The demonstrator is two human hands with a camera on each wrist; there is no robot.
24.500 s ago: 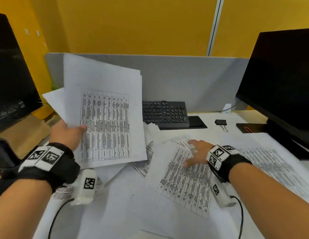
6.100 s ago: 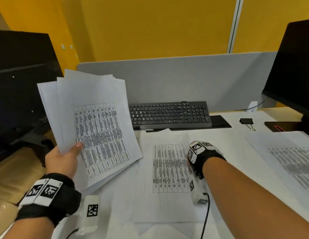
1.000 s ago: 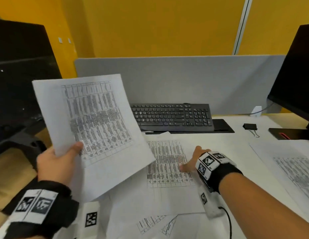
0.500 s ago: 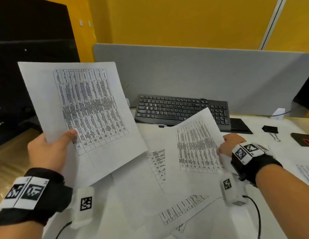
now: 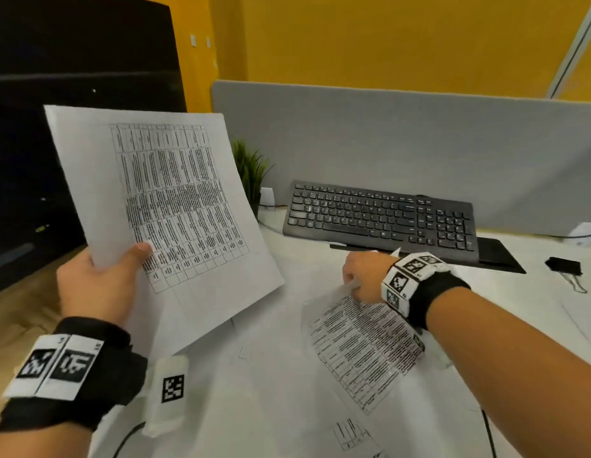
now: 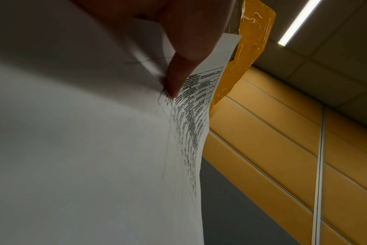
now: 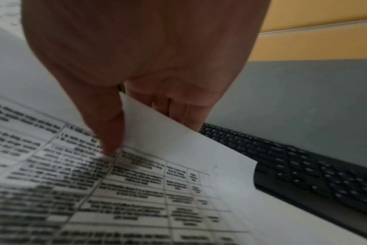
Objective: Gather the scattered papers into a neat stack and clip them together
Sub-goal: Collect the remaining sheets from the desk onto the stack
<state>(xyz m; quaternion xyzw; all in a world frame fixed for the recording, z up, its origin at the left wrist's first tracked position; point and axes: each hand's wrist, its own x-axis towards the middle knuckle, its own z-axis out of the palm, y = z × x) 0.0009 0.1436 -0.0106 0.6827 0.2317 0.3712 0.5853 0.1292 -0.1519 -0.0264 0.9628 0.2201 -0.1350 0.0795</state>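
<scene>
1. Left hand (image 5: 99,285) up in the air on the left, thumb (image 6: 178,77) pressed onto the printed face of the gathered stack (image 5: 162,206), the other fingers behind it and hidden, so the stack is pinched at its lower left corner.
2. Right hand (image 5: 366,276) low over the table (image 5: 287,391), thumb on top and fingers (image 7: 191,112) underneath, pinching the far corner of a loose sheet (image 5: 363,348).
3. That loose sheet is printed side up, far corner lifted off the table at the hand, the rest trailing down toward the person; its long axis runs diagonally from the hand toward the near right.
4. The stack stands nearly upright, table of text facing the person, long axis running up and leaning a little left, edges roughly squared.
5. More papers (image 5: 350,434) lie flat on the table under and near both hands, overlapping; how many, I cannot tell.
6. Beyond the right hand sits a black keyboard (image 5: 380,219), just behind the lifted corner.
7. A black binder clip (image 5: 565,267) lies on the table at the far right, well apart from both hands.
8. A small green plant (image 5: 252,170) stands behind the stack's right edge, against the grey partition (image 5: 403,143).
9. A dark monitor (image 5: 56,94) fills the left background.
</scene>
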